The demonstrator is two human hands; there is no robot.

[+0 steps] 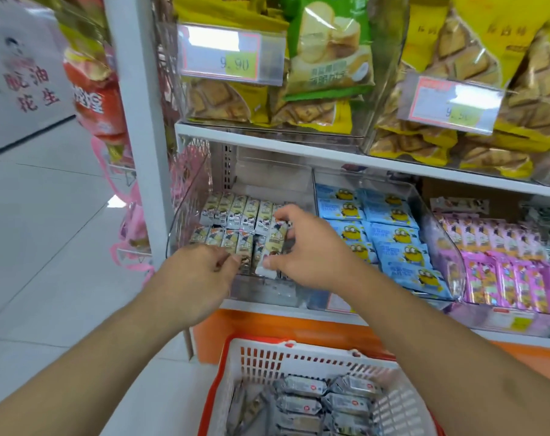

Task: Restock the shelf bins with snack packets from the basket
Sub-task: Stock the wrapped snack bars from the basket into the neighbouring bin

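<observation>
packet in hand: cream-and-brown foil snack packet [275, 243], lengthwise over the front row of the clear plastic shelf bin [185, 215] at the left end of the lower shelf.
right hand [311, 250]: grip clamped on that packet, thumb at its near white end, fingers curled over its far end.
left hand [201, 272]: at the bin's front edge, just beside the right hand; fingertips bunched together, whether they pinch a packet cannot be told.
bin stock: rows of matching cream packets [232, 212] standing side by side.
basket: white-and-orange slotted plastic basket [298, 357] below the shelf, holding grey-backed packets [302, 404].
neighbouring bin: blue cartoon-print packets [390, 234], then pink packets [513, 278].
upper shelf: yellow biscuit bags [223, 99], green bread bag [327, 48], price tag [226, 55].
</observation>
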